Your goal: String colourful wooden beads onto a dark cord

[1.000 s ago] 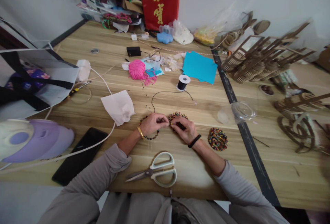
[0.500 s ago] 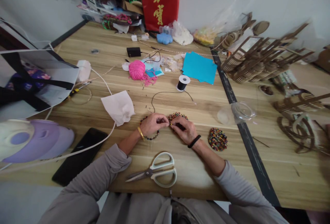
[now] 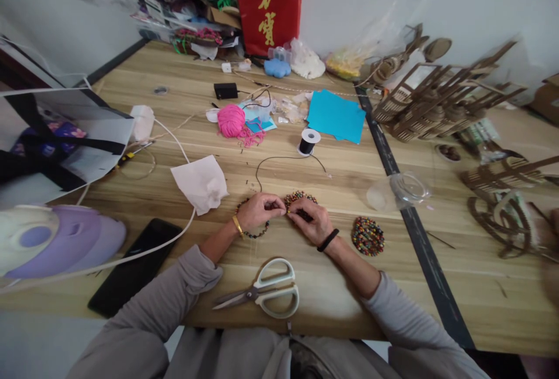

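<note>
My left hand [image 3: 261, 210] is closed in a pinch over a thin black cord strung with small dark beads [image 3: 257, 233], which curves out around the hand. The cord's bare length [image 3: 279, 158] runs up toward a spool. My right hand [image 3: 311, 220] is also pinched, its fingertips meeting the left ones, with a tiny yellowish bead at the tips. Just behind it lies a heap of multicoloured beads [image 3: 300, 195], partly covered by the fingers. A second coil of multicoloured beads [image 3: 368, 236] rests to the right. White-handled scissors [image 3: 266, 291] lie in front, blades pointing left.
A spool of black cord [image 3: 308, 141], pink yarn [image 3: 231, 121] and blue sheets [image 3: 336, 116] lie farther back. To the left are a white tissue [image 3: 201, 184], a phone [image 3: 135, 265] and a purple-white appliance [image 3: 65, 239]. Brown wooden models [image 3: 437, 102] stand at the right.
The view has shifted very slightly. Both hands hold the same pinch, fingertips together; nothing on the table has visibly moved.
</note>
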### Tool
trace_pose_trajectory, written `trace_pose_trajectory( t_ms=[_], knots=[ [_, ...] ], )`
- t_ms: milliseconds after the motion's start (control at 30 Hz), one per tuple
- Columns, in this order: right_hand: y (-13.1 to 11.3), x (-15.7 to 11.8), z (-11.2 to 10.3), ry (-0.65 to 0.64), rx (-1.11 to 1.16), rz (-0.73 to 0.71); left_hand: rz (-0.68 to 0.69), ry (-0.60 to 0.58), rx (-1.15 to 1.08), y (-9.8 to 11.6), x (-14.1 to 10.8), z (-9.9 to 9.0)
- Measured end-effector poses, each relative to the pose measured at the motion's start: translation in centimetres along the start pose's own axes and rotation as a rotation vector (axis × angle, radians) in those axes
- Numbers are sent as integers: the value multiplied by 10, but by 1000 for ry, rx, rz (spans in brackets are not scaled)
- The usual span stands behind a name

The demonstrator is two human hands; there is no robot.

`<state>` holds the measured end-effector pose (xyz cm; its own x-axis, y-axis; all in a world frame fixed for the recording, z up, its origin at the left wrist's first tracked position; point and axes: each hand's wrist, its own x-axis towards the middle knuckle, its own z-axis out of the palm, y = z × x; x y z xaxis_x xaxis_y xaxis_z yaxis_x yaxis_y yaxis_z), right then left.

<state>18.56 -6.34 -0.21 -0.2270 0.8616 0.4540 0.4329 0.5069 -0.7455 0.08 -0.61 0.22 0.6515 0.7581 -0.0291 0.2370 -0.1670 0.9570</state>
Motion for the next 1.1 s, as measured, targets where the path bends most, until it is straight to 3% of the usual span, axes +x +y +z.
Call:
trace_pose_trajectory(
  t_ms=[1100],
  knots=[
    [1,1,-2,-19,-3,-11,-26,-21,40,3,-1,-2]
  ],
)
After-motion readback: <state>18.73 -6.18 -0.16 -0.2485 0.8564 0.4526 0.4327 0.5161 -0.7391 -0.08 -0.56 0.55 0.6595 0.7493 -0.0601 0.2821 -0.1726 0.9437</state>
